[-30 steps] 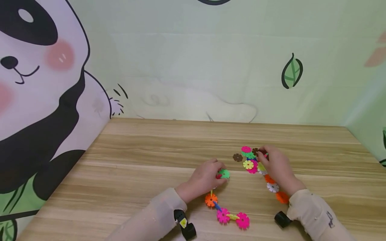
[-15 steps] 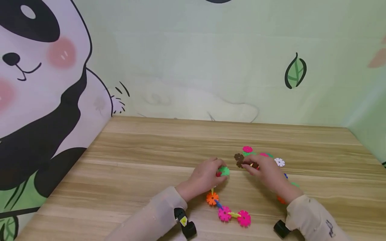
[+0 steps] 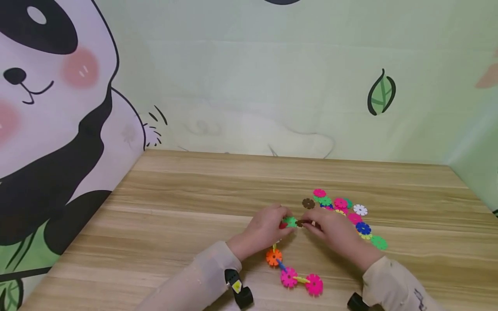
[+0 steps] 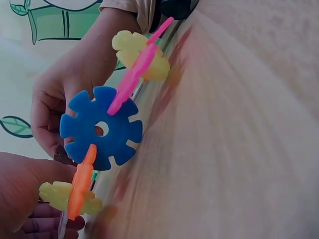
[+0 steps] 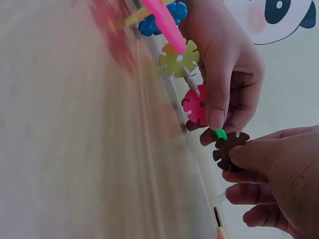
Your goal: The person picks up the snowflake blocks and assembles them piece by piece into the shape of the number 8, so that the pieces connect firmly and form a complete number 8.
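My left hand (image 3: 264, 229) pinches a green notched snowflake disc (image 3: 290, 222) at the end of a chain of interlocked plastic discs. The chain hangs below that hand, with an orange disc (image 3: 274, 257), a blue disc (image 4: 79, 127) and a pink end disc (image 3: 314, 285). My right hand (image 3: 334, 231) pinches a brown disc (image 5: 227, 152) between thumb and fingers. In the right wrist view the brown disc's notched edge meets the green one, the two standing crosswise. Part of the chain under the left palm is hidden in the head view.
Behind and right of the right hand, several loose discs lie spread on the wooden table (image 3: 194, 185), among them a white disc (image 3: 360, 210), a blue disc (image 3: 363, 228) and a green disc (image 3: 379, 242). Another brown disc (image 3: 308, 203) lies farther back. A panda-printed wall borders the table.
The right hand has come left and nearer from the loose pile, bringing a brown disc to the green disc's edge. The left hand has stayed in place, holding the chain.
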Demonstrator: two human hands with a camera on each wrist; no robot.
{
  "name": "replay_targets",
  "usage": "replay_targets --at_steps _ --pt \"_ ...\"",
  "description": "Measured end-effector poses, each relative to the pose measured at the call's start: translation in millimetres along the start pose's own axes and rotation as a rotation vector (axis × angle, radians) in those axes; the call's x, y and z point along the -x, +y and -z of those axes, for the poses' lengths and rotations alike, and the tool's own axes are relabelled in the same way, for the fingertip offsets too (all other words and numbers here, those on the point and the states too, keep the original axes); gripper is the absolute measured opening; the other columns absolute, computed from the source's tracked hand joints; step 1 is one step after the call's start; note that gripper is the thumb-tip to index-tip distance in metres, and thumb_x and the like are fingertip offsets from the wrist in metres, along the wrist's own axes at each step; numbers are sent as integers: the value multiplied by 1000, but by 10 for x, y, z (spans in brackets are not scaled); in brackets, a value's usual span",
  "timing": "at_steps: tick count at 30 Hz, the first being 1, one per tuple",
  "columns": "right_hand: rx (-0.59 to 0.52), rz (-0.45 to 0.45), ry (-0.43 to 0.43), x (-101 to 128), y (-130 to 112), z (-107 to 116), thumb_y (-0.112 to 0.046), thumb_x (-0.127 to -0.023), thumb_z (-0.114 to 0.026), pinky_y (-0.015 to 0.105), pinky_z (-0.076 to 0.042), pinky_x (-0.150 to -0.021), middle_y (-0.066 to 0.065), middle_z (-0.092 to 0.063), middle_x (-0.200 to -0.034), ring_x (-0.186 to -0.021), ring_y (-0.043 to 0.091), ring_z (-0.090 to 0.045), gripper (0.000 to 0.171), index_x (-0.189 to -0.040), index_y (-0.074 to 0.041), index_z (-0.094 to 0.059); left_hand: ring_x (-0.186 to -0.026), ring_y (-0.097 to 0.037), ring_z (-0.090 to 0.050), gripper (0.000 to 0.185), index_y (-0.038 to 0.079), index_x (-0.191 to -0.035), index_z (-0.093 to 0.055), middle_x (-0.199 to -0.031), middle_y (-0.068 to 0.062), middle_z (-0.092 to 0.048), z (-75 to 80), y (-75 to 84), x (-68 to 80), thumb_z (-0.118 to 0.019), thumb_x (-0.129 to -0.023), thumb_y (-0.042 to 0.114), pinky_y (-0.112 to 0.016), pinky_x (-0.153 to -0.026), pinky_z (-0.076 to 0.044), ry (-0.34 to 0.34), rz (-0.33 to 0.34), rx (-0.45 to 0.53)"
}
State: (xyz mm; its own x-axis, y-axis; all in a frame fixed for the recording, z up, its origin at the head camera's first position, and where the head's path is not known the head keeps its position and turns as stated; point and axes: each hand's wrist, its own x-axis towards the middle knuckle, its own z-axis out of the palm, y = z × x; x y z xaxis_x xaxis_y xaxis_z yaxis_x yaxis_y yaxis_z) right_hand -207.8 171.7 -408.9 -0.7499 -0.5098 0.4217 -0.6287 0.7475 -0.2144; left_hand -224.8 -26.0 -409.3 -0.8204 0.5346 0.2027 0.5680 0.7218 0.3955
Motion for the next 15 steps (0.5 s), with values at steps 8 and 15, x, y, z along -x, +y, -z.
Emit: replay_targets --at_steps 8,15 --pt "-93 -6 44 6 -36 -80 -4 -84 -70 30 -56 -75 -2 -72 -87 -82 14 -68 11 -90 -13 -70 -69 -4 -48 27 6 -103 -68 -86 1 -64 1 27 15 -70 -87 28 -14 -62 -41 -31 -36 1" --pt "-187 -161 2 -17 -41 -80 -7 -87 -68 29 -55 -75 -1 -71 -91 -83 13 -65 10 -95 -11 -72 -66 -5 -47 28 6 -103 -67 -85 0 -63 7 49 12 -71 -87 27 -15 -57 -39 -16 -5 9"
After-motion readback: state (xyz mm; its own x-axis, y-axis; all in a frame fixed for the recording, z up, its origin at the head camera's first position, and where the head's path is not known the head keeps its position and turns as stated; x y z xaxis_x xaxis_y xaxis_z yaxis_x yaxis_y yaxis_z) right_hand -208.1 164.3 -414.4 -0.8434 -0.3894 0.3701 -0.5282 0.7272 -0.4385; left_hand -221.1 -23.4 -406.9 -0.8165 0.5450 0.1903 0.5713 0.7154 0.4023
